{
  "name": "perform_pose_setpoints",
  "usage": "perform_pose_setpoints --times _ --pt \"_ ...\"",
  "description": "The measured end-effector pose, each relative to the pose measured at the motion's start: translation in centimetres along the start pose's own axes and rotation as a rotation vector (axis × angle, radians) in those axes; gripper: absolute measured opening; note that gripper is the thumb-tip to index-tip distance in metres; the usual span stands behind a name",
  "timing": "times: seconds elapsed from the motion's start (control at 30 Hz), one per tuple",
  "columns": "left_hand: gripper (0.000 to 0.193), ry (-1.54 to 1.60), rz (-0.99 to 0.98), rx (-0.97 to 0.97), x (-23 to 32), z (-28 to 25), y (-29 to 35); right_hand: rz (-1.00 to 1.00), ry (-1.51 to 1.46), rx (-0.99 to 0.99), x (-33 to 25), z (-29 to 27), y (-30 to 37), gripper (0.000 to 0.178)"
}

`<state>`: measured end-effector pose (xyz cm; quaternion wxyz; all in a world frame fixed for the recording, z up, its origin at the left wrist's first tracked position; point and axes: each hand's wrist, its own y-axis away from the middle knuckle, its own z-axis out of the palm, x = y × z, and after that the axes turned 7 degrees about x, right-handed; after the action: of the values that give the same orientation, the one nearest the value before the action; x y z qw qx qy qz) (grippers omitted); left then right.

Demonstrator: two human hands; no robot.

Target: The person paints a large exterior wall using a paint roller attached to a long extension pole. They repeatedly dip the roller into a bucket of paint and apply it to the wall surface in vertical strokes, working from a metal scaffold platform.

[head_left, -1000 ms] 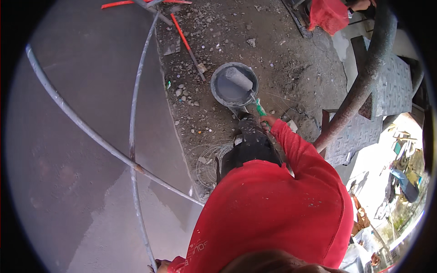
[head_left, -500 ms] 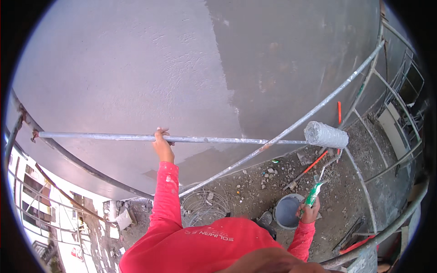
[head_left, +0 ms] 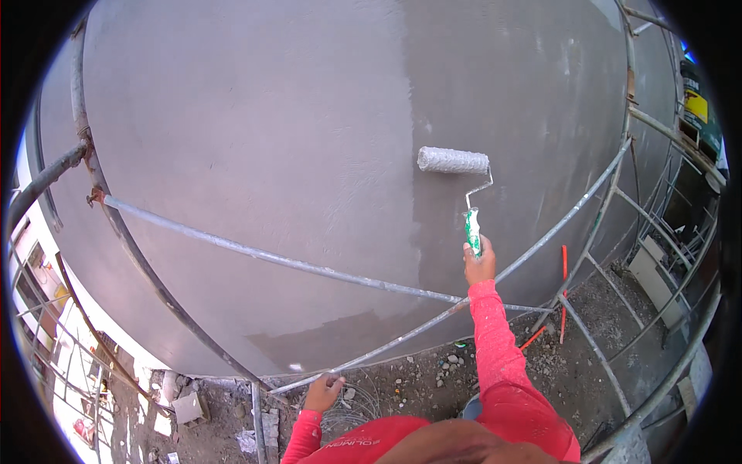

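rising clear of the poles (head_left: 309, 267): roller (head_left: 453, 161)

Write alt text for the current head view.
A person's right hand holds a paint roller by its green-and-white handle before a grey wall, paler on the left, darker on the right. The left hand is beside a diagonal metal pole.

Pale paint roller (head_left: 454, 160) at the tone line of a grey wall (head_left: 255, 155)

We see its whitish, rough-textured sleeve lying almost level, right end slightly lower, over the darker side. Its bent wire frame (head_left: 481, 189) drops to an upright green-and-white handle (head_left: 472, 223). We find the wall paler leftward, with another dark patch low down; we cannot tell whether sleeve and wall touch.
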<state>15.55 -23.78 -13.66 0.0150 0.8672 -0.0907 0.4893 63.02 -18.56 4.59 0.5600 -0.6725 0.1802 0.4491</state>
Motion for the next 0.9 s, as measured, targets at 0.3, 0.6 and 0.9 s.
perform_pose_setpoints --times 0.3,0.6,0.9 --pt "0.034 -0.514 -0.729 -0.335 -19.0 -0.1 17.2 0.018 -0.070 -0.067 -9.3 1.5 -6.1 0.033" --pt "0.031 -0.270 -0.794 -0.171 -21.2 -0.3 13.2 -0.184 -0.034 0.041 -19.0 4.2 -14.3 0.027" --pt "0.027 -0.019 -0.694 -0.011 -20.2 -0.4 5.7 -0.308 0.199 0.154 -30.8 5.7 -23.5 0.029"
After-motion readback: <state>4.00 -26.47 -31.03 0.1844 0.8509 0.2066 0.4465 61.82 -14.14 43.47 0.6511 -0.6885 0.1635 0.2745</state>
